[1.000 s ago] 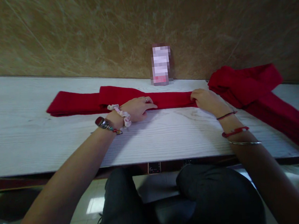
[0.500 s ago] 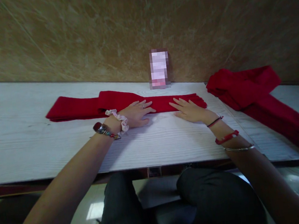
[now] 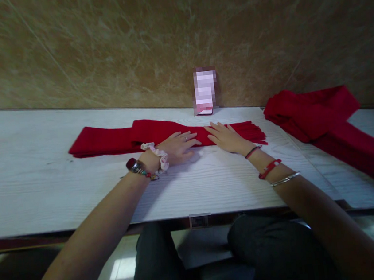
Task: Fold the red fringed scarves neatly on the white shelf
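Note:
A red scarf [image 3: 107, 140] lies folded lengthwise in a long strip across the white wood-grain table [image 3: 38, 191]. One layer is folded over near its middle left, and its fringe spreads out at the right end. My left hand [image 3: 179, 147] rests open and flat on the middle of the scarf, fingers pointing right. Just right of it, my right hand [image 3: 227, 138] also lies open on the cloth, fingers spread and pointing up and left. The two hands are close but apart.
At the right of the table lies a second red scarf [image 3: 311, 113], loosely looped, its tail running to the front right corner. A phone [image 3: 205, 91] with a blurred screen leans against the brown marbled wall [image 3: 113, 45]. My knees are under the table's front edge.
My right hand has let go of the scarf's right end, opened and slid left along it, leaving the fringe uncovered. My left hand has stayed on the cloth. The view has shifted slightly.

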Available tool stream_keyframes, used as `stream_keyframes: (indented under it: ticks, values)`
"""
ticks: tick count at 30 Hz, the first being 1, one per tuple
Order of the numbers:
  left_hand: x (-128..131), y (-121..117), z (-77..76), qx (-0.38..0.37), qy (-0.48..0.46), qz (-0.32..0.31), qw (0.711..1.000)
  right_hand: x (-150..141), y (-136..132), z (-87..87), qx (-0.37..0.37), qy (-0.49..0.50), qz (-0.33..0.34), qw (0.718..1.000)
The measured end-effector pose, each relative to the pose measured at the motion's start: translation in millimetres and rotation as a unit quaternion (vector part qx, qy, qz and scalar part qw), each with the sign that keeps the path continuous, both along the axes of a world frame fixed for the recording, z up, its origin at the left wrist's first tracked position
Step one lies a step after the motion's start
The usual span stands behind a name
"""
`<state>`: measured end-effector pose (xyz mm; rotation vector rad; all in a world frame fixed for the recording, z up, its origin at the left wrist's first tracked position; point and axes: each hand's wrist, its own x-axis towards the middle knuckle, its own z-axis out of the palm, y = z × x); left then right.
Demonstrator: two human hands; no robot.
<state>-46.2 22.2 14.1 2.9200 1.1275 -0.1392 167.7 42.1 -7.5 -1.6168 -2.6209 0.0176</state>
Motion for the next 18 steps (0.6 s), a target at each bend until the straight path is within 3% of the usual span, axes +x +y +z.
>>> stream_keyframes:
  ticks: [3, 6, 9, 11, 13, 18]
  values:
    - [1.0, 2.3, -3.3, 0.036, -0.024, -0.006, 0.999, 12.2, 0.4, -3.0, 0.004, -0.01, -0.043, 0.999]
    - [5.3, 3.1, -6.6, 0.068, -0.035, 0.024, 0.997, 16.2, 0.7, -0.7, 0.071, 0.012, -0.072, 0.995]
    - [9.8, 3.1, -10.3, 0.087, -0.03, 0.048, 0.995, 6.3, 0.1, 1.2, 0.117, 0.05, 0.014, 0.992]
    - [11.3, 2.9, -12.4, 0.086, -0.017, 0.054, 0.995, -2.2, -1.7, 0.2, 0.082, 0.053, 0.075, 0.992]
    - [11.5, 2.2, -13.7, 0.076, -0.001, 0.059, 0.995, -6.4, -3.9, -1.9, 0.034, 0.042, 0.086, 0.995]
    - [10.7, -0.4, -14.3, 0.06, 0.021, 0.078, 0.995, 3.8, -5.0, -4.2, 0.001, 0.023, -0.004, 1.0]
